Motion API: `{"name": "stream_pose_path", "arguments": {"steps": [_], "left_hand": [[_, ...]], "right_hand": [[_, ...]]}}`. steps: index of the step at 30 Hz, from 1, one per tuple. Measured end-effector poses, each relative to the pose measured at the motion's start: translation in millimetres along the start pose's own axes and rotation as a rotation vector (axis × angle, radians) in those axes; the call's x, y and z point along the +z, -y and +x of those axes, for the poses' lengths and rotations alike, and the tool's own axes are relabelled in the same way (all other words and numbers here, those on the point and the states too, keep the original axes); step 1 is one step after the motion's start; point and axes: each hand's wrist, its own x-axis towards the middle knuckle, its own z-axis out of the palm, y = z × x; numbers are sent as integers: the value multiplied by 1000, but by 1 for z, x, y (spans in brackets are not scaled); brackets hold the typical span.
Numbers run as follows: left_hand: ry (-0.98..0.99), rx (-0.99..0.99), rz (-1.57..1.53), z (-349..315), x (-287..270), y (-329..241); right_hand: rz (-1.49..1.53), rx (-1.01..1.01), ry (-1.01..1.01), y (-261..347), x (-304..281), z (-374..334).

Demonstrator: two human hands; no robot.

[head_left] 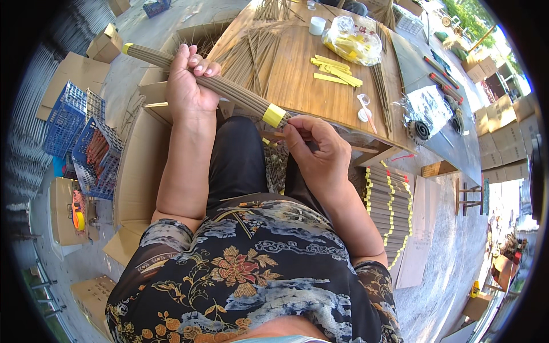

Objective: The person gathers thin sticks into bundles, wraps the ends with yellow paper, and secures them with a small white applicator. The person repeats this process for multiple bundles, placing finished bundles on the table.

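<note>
My left hand (191,86) is raised over the near left corner of the table, its fingers wrapped round a long bundle of thin brown incense sticks (237,94). The bundle slants down to the right, with a yellow paper band (274,116) round its lower end and another yellow band (127,48) at its upper end. At that lower end my right hand (320,148) pinches the stick tips with thumb and forefinger, just past the band. Loose brown sticks (254,54) and yellow paper strips (336,71) lie on the wooden table (300,74) beyond.
A see-through bag of yellow strips (351,43), a white cup (317,25) and a small white tub (364,114) stand on the table. Banded bundles (389,211) are stacked low at right. An open cardboard box (137,166) is left of my legs; blue crates (66,117) stand beyond.
</note>
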Motion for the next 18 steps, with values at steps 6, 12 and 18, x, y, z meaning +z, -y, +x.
{"name": "stream_pose_path", "arguments": {"steps": [6, 12, 18], "left_hand": [[44, 49, 2, -7, 3, 1], [167, 187, 66, -21, 14, -2], [341, 296, 117, -36, 22, -1]], "right_hand": [[245, 353, 88, 6, -5, 0], [631, 663, 191, 3, -12, 8], [778, 785, 227, -7, -13, 7]]}}
